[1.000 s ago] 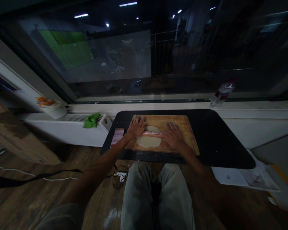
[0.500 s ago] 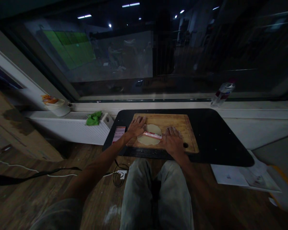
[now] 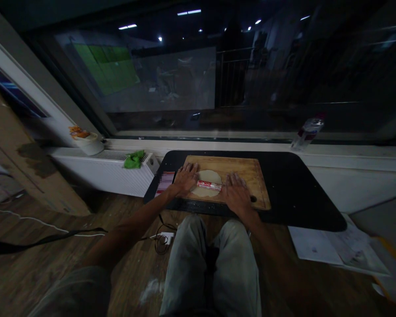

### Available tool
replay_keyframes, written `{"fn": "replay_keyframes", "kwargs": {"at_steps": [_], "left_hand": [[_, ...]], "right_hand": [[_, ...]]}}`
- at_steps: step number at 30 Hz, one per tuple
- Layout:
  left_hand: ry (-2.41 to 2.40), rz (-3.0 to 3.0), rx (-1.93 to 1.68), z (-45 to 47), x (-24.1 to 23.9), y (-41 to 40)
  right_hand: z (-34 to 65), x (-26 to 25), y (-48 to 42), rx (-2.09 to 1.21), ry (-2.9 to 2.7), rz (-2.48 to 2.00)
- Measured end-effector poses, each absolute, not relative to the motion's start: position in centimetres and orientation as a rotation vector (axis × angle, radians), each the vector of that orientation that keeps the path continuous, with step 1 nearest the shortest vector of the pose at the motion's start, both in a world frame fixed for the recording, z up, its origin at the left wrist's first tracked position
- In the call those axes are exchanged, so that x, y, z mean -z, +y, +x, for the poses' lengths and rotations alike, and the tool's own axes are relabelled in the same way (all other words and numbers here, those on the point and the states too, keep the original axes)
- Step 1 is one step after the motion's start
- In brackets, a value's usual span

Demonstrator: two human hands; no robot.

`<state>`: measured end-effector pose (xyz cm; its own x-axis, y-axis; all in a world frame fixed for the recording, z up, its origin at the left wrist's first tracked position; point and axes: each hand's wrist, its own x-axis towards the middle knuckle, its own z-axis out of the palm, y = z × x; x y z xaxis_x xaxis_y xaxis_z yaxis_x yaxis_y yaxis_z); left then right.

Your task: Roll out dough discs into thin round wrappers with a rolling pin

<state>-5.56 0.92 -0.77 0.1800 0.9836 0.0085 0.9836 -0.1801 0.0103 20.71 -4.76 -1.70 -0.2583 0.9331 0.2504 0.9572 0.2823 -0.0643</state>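
A flat round sheet of dough lies on a wooden cutting board. Across the dough rests a red-and-white printed cylinder, its two ends running under my palms. My left hand is over the left end, fingers stretched forward and flat. Over the right end is my right hand, its fingers also extended, with pale powder on them. Both hands press from above rather than wrap round the cylinder. The tips of the cylinder are hidden beneath them.
The board sits on a black tabletop, with a pink-and-white packet at its left. A plastic bottle stands on the windowsill. On the radiator are a green cloth and a white tub. Cables cross the floor.
The cylinder has rolled, so more of its red printing faces up. Both hands stay over its ends, flat as before. The whole view has shifted slightly.
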Motion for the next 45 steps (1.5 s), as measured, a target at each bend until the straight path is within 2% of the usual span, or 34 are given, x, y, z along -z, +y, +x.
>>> {"fn": "replay_keyframes", "kwargs": {"at_steps": [8,18,31,45], "left_hand": [[2.049,2.391,-0.049,-5.6,1.0,-0.9],[2.131,2.332,-0.318,-5.2,2.2,-3.2],[2.076,2.348,-0.328,-5.3,2.2,-3.2],[1.976,2.421,-0.221,-4.6,0.2,-0.6]], "right_hand": [[21.5,1.9,-3.2,0.102,-2.446,-1.661],[21.9,2.6,-0.7,0.038,-2.444,-1.555],[23.8,0.9,-1.2,-0.183,-2.548,-1.42],[23.3,1.1,-1.9,-0.078,-2.491,-1.473]]}}
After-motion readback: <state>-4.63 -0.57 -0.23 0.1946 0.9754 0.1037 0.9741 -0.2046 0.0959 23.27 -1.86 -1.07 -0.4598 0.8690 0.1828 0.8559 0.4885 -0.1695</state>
